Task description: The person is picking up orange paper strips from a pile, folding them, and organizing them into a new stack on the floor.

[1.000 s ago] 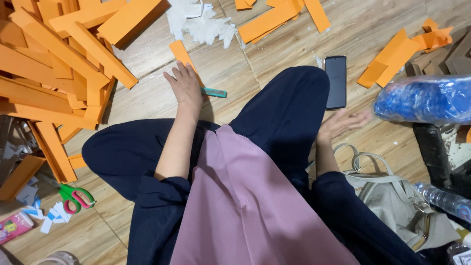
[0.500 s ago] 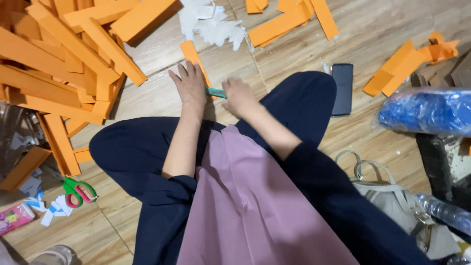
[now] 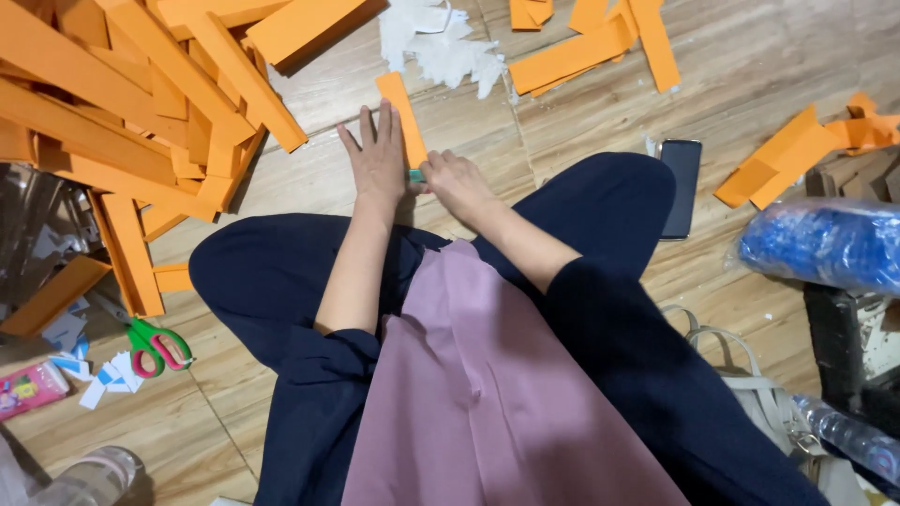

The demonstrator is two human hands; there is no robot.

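I sit cross-legged on a wooden floor. My left hand (image 3: 377, 155) lies flat, fingers spread, on the floor beside a narrow orange paper strip (image 3: 401, 114) and touches its left edge. My right hand (image 3: 457, 181) is closed around a small teal tool (image 3: 415, 175), only its tip showing, at the strip's near end. The rest of the tool is hidden in my fist.
A big heap of orange strips (image 3: 131, 112) fills the left. More orange strips (image 3: 586, 42) lie far right, white scraps (image 3: 445, 47) between. A black phone (image 3: 680, 187) rests right of my knee, green-handled scissors (image 3: 150, 342) at left, a blue plastic bag (image 3: 825, 244) at right.
My right hand came from the floor by the phone across to the teal tool and closed on it. My left hand stayed flat by the strip. The camera tilted slightly.
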